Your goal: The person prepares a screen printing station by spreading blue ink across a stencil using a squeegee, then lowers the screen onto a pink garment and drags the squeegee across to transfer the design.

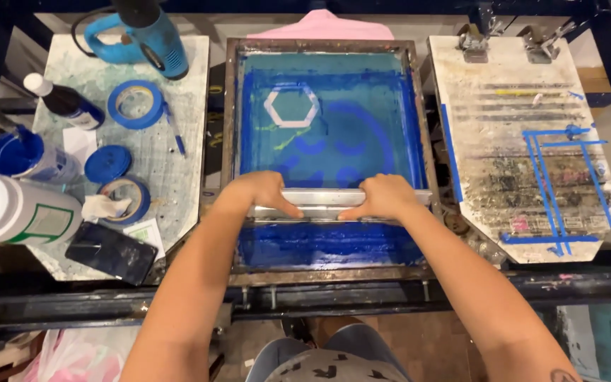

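Squeegee (330,206) lay crosswise on the blue-inked printing screen (323,127), its long axis running left to right, directly before the person. Left hand (263,191) and right hand (383,196) each gripped it, side by side, equally near, thumbs almost meeting.

Both hands, left hand (263,192) and right hand (383,197), grip the squeegee (337,203), which spans the screen frame (229,127) from side wall to side wall, so nothing passes beside it. Far of the bar the mesh lies open up to the far rail; near of it only a narrow inked strip remains. Left, the side board (178,163) is crowded with tape rolls (136,104), ink jars (19,155), a heat gun (151,39) and a phone (111,251). Right, the taped platen (525,148) lies bare except two clamps (510,39) at its far edge.
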